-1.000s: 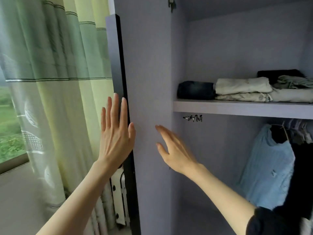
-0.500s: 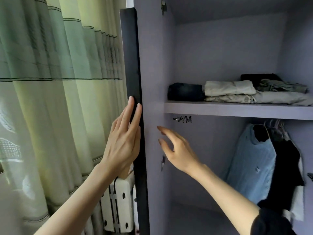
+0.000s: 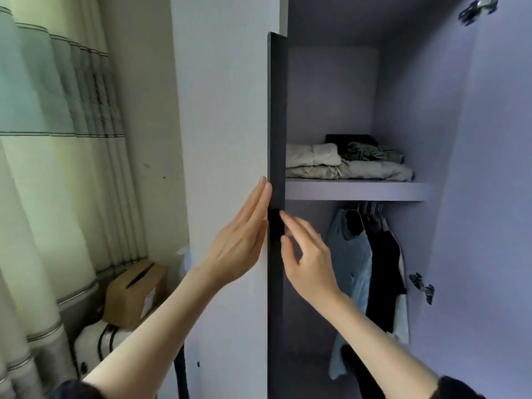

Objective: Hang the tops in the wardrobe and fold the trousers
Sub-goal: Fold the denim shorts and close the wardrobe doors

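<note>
The wardrobe door (image 3: 224, 168) stands edge-on straight ahead of both hands, its dark edge (image 3: 277, 125) running vertically — that upright line is what the coming move turns on. The left hand (image 3: 239, 243) lies flat against the door's pale outer face, fingers straight, fingertips at the edge just above shelf height. The right hand (image 3: 308, 254) is on the inner side of the same edge, fingers loosely spread and gripping nothing; its forefinger reaches the edge, though I cannot tell if it presses. Both are equally near, one on each side.

The task's things sit to the right, inside the wardrobe (image 3: 475, 197): the folded trousers (image 3: 345, 165) piled on the shelf (image 3: 354, 190) towards its left end, the hung tops (image 3: 368, 254) below it — nearer the right hand, which likely reaches in first.
</note>
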`<state>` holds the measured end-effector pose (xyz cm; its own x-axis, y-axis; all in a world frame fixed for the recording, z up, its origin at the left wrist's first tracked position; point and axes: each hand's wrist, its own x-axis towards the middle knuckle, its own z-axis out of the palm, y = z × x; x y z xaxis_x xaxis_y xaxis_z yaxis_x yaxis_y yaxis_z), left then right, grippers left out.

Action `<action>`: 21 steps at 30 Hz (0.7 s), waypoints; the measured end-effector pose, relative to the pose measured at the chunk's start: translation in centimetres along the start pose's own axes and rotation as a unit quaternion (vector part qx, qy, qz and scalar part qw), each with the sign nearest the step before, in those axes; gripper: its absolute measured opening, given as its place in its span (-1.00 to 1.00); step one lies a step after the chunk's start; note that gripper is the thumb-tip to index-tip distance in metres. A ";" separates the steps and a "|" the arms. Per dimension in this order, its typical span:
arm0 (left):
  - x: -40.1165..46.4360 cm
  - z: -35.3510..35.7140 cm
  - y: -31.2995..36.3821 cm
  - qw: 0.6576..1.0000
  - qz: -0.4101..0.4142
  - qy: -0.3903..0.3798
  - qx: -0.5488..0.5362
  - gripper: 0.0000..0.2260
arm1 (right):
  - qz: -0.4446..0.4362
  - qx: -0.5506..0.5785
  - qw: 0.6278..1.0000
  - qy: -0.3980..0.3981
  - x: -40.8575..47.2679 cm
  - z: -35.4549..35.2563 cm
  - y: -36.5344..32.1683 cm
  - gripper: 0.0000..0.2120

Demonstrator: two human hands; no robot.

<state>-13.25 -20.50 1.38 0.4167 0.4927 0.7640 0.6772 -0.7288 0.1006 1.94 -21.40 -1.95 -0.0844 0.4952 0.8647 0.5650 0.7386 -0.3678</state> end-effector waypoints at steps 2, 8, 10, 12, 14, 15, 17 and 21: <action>1.2 2.2 -0.3 0.999 -0.031 -0.012 -0.038 -0.51 | 0.019 -0.005 0.998 -0.065 0.0 -0.8 1.6 -0.55; 3.9 7.4 -2.4 0.988 -0.074 -0.107 0.078 -0.50 | 0.067 -0.090 0.980 -0.165 2.3 -2.3 7.2 -0.40; 4.8 8.8 -2.7 0.979 -0.100 -0.139 0.106 -0.49 | 0.056 -0.136 0.975 -0.167 3.3 -2.5 9.0 -0.40; 5.7 10.1 -3.0 0.974 -0.111 -0.148 0.127 -0.46 | 0.043 -0.186 0.968 -0.164 4.1 -2.5 10.8 -0.40; 6.5 11.3 -3.4 0.971 -0.118 -0.146 0.146 -0.44 | 0.044 -0.208 0.964 -0.160 4.7 -2.2 12.4 -0.39; 6.9 11.8 -3.8 0.969 -0.119 -0.145 0.161 -0.43 | 0.047 -0.212 0.963 -0.160 5.0 -2.0 13.2 -0.38; 7.4 13.0 -4.8 0.965 -0.112 -0.140 0.193 -0.40 | 0.054 -0.225 0.959 -0.165 5.7 -1.5 14.8 -0.37; 8.1 15.4 -7.3 0.966 -0.079 -0.118 0.218 -0.35 | 0.051 -0.310 0.933 -0.177 7.1 -0.8 17.8 -0.38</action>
<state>-5.44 -3.88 -2.94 0.3796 0.7130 0.5896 0.9130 -0.3918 -0.1140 12.06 -5.05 -2.10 -0.2086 0.7493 0.6285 0.9414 0.3280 -0.0786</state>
